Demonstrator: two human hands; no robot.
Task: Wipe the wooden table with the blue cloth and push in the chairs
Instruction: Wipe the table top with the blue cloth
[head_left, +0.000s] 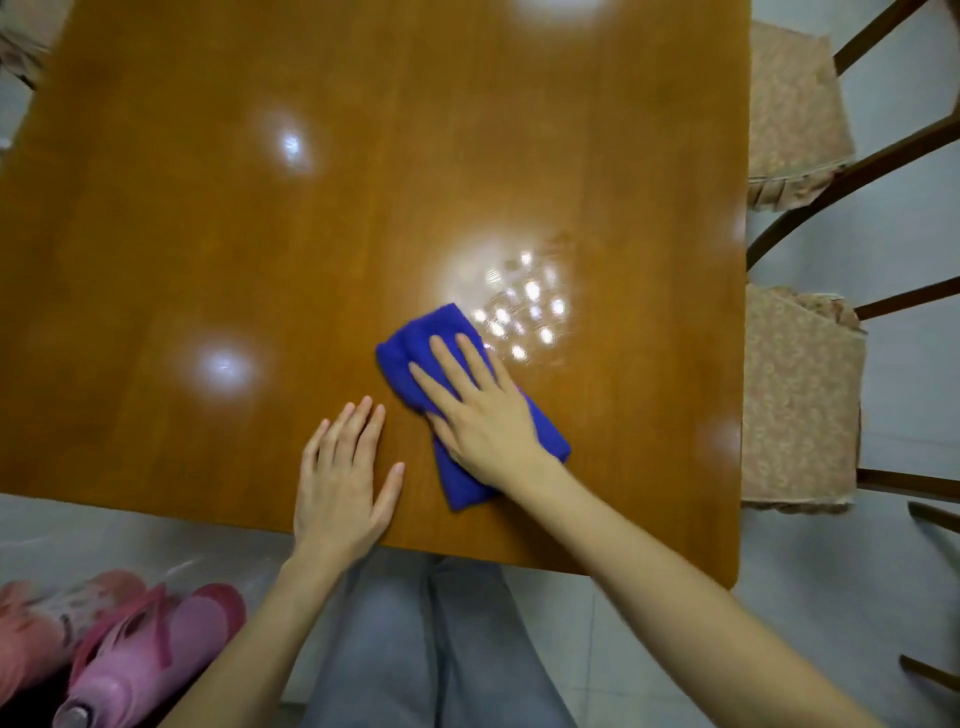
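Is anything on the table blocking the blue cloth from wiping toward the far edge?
Nothing visible. The right hand presses the blue cloth flat; the wooden table beyond it shows only light glare. The left hand rests beside it.

Pale tiled floor (821, 597); pink things (156, 649), perhaps umbrellas, lie lower left.

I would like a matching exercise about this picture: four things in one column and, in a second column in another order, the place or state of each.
Things
1. blue cloth
2. left hand
3. right hand
4. chairs

Places or states
a. along the right edge of the wooden table
b. flat on bare wood, holding nothing
c. pressing flat on the cloth
d. folded, lying on the table under a hand

Pairs: 1-d, 2-b, 3-c, 4-a
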